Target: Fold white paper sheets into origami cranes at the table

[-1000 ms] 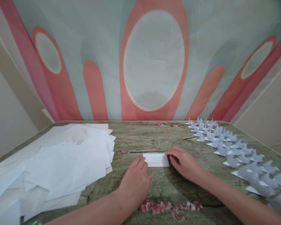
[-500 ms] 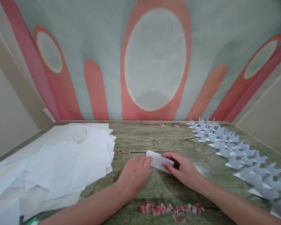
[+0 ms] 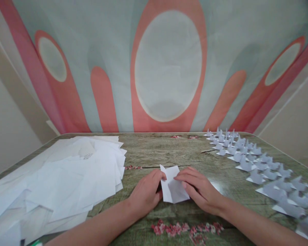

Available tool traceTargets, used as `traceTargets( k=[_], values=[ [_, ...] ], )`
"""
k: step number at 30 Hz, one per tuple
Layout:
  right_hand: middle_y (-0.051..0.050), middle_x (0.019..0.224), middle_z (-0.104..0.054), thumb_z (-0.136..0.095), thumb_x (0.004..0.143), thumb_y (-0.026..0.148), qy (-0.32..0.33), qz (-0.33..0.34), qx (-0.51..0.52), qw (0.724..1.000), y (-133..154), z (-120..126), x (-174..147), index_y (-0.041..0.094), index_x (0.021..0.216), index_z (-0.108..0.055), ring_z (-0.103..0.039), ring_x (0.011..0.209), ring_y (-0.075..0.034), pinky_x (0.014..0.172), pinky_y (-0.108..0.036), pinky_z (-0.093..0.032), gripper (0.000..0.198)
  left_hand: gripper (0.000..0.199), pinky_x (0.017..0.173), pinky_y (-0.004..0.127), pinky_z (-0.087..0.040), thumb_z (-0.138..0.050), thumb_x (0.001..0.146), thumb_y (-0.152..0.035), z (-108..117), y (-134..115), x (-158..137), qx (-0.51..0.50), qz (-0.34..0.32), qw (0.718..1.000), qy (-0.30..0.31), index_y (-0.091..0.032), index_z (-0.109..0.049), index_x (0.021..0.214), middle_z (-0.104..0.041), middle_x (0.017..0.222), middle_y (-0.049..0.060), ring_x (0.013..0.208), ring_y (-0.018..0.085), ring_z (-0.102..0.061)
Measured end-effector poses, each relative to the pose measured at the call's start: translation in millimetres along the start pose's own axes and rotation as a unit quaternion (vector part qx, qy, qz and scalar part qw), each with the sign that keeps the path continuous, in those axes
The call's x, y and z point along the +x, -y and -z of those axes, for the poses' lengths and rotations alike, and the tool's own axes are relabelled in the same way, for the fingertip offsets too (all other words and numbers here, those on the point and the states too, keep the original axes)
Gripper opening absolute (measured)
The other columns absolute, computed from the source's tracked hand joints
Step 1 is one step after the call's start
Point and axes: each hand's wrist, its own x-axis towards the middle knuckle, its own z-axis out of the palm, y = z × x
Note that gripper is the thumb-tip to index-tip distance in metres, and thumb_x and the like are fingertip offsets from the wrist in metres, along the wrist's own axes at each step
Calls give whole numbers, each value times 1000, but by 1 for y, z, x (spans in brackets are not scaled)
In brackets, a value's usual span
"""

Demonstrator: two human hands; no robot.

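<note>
A small creased sheet of white paper (image 3: 175, 190) is held a little above the middle of the table, partly unfolded, with a fold running down its left part. My left hand (image 3: 149, 188) pinches its left edge, thumb in front and fingers behind. On the other side, my right hand (image 3: 199, 186) grips the right edge, its fingertips resting on the paper's face. Folded white paper birds (image 3: 246, 164) stand in rows along the table's right side, apart from my right hand.
Loose white paper sheets (image 3: 64, 181) lie in a wide overlapping pile on the left. The wood-patterned table (image 3: 154, 147) has printed pink flowers (image 3: 171, 228) near its front. Behind its far edge hangs a coral and grey-green patterned backdrop (image 3: 169, 126).
The paper has gone from a narrow folded strip to a wider, opened piece. Both hands have shifted their hold on its edges, and the right fingers now lie across its face.
</note>
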Motion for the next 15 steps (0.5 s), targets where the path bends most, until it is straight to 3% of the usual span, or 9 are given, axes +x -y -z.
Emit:
traceTargets(
  k=[4, 9, 15],
  values=[
    [-7, 103, -59, -36, 87, 9, 13, 25, 6, 1000, -12, -2, 0, 21, 110, -57, -50, 96, -19, 84, -36, -42, 33, 28, 79, 29, -39, -55, 71, -12, -1, 4, 2, -19, -6, 1000, -20, -21, -48, 97, -54, 95, 3, 90, 19, -50],
    [-9, 109, -59, -35, 86, 6, 28, 68, 6, 997, -22, -6, 1, 22, 115, -55, -51, 101, -19, 87, -38, -44, 38, 34, 81, 33, -38, -53, 71, -9, 3, 4, 4, 50, -2, 999, -15, -22, -55, 102, -53, 98, 4, 94, 22, -47],
    [-9, 113, -57, -42, 74, -2, 12, 68, -14, 997, -26, -9, 1, 22, 114, -56, -49, 107, -21, 90, -41, -42, 49, 36, 80, 34, -39, -50, 75, -10, 4, 3, 3, 94, -6, 996, -12, -26, -58, 106, -51, 96, 5, 92, 21, -47]
  ],
)
